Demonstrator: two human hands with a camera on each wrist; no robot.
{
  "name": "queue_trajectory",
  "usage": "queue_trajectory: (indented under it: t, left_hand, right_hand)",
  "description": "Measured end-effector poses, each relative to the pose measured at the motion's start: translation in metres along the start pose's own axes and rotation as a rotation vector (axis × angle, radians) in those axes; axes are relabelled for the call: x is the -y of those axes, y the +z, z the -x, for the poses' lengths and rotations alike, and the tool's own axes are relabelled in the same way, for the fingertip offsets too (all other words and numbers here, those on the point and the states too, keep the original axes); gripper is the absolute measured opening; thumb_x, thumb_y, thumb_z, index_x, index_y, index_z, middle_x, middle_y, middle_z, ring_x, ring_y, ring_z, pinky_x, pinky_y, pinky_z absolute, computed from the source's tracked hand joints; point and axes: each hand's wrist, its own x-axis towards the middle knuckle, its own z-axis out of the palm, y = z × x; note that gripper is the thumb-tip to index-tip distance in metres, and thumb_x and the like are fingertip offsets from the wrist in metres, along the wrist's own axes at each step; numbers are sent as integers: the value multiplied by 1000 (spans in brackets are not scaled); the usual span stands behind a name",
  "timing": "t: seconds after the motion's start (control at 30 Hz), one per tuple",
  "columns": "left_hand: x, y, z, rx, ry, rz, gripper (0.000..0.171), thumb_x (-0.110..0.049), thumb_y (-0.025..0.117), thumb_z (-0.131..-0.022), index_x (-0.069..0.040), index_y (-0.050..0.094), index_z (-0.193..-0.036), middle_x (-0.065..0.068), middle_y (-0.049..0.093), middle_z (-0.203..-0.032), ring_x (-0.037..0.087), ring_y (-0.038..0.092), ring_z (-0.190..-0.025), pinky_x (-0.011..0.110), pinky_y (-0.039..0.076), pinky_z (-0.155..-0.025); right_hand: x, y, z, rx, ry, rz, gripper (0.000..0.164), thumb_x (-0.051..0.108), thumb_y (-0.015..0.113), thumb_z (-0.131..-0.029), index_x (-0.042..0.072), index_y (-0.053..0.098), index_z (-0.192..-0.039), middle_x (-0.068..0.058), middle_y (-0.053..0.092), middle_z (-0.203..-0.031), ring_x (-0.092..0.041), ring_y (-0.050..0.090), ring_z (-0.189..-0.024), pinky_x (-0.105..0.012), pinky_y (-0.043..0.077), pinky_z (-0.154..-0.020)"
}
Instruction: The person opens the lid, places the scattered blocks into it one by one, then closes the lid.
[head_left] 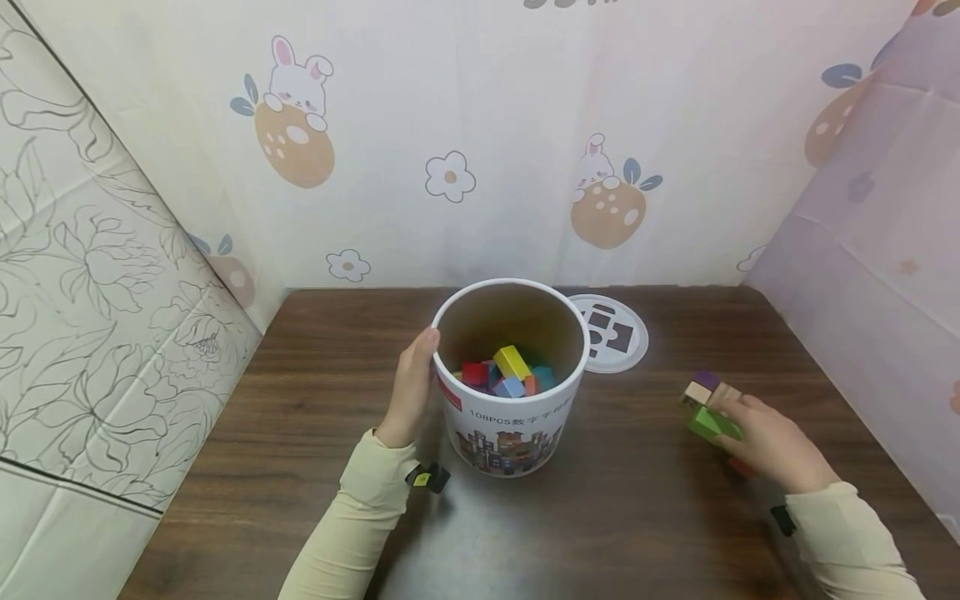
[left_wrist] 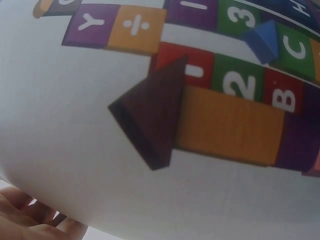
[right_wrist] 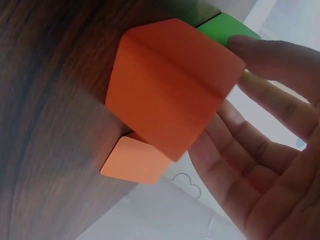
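Observation:
A white bucket (head_left: 502, 417) stands upright near the middle of the table, loose coloured blocks (head_left: 512, 363) inside it. My left hand (head_left: 411, 387) grips its left side, thumb at the rim; in the left wrist view some fingers (left_wrist: 30, 215) curve along the printed wall. Over at the right, my right hand (head_left: 768, 442) pinches a green block (head_left: 708, 423) between thumb and fingers, low over the table. Beside it lie a purple block (head_left: 706, 380) and a pale wooden one (head_left: 697, 393). An orange-red block (right_wrist: 165, 90) sits under the palm, close to the right wrist camera.
Behind the bucket, to its right, a round white lid (head_left: 622, 337) with shaped cut-outs lies flat, partly hidden by the rim. The dark wooden table (head_left: 300, 400) meets patterned cloth (head_left: 450, 100) at its back and sides.

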Motion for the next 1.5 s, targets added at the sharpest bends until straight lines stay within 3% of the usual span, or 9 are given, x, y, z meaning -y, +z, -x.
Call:
queue_trajectory:
  t: [0.33, 0.47, 0.6, 0.77, 1.0, 1.23, 1.37, 1.5]
  left_hand:
    - [0, 0, 1, -4, -9, 0, 52, -44, 41, -96, -13, 55, -134, 12, 57, -133, 31, 48, -125, 57, 36, -109]
    - [-1, 0, 1, -6, -6, 0, 52, -45, 41, -96, -12, 55, -135, 13, 57, -133, 33, 48, -125, 57, 36, -109]
    - [-1, -1, 1, 7, 4, -2, 53, -44, 40, -96, -12, 54, -136, 13, 56, -135, 34, 47, -126, 58, 36, -109]
    - [0, -1, 1, 13, 5, -4, 53, -44, 41, -96, -13, 53, -136, 13, 56, -135, 34, 47, -126, 60, 36, -108]
    - [-1, 0, 1, 4, -9, -29, 51, -47, 41, -96, -17, 55, -135, 8, 58, -133, 28, 50, -124, 56, 40, -107]
    - [-1, 0, 0, 1, -19, -27, 51, -48, 41, -96, -18, 55, -135, 7, 58, -133, 26, 50, -124, 56, 40, -106]
    - [-1, 0, 1, -7, -24, -26, 51, -48, 41, -96, -18, 55, -135, 7, 58, -133, 26, 50, -124, 55, 40, -107]
    - [-1, 0, 0, -7, -22, -29, 51, -47, 41, -95, -18, 55, -135, 7, 57, -133, 27, 50, -124, 56, 39, -107]
  right_hand:
    - [-1, -2, 0, 19, -8, -6, 47, 11, 77, -78, -7, 62, -118, -32, 62, -109, -45, 64, -93, -58, 51, -75]
    - [-1, -5, -1, 5, -12, 4, 43, 12, 76, -78, -10, 63, -113, -28, 64, -101, -32, 64, -82, -50, 52, -69]
    - [1, -12, -3, -12, -18, 9, 41, 13, 75, -79, -9, 63, -111, -18, 63, -90, -18, 53, -71, -37, 46, -60]
    - [10, -27, -9, -53, -57, 2, 41, 15, 74, -80, -7, 64, -112, -16, 63, -95, -17, 55, -73, -37, 48, -61]
    - [33, -54, -22, -138, -113, -52, 36, 14, 74, -82, 0, 66, -114, -8, 62, -99, -15, 55, -78, -30, 47, -62]
    - [65, -76, -42, -270, -248, -80, 38, 7, 78, -77, 6, 66, -113, -3, 63, -102, -10, 54, -85, -19, 45, -70]
    - [84, -86, -54, -288, -309, -113, 41, 6, 78, -78, 9, 66, -117, 0, 64, -105, -8, 54, -87, -14, 43, -74]
    - [105, -98, -65, -287, -349, -126, 41, 5, 77, -79, 9, 67, -118, 3, 64, -105, -7, 55, -88, -16, 45, -76]
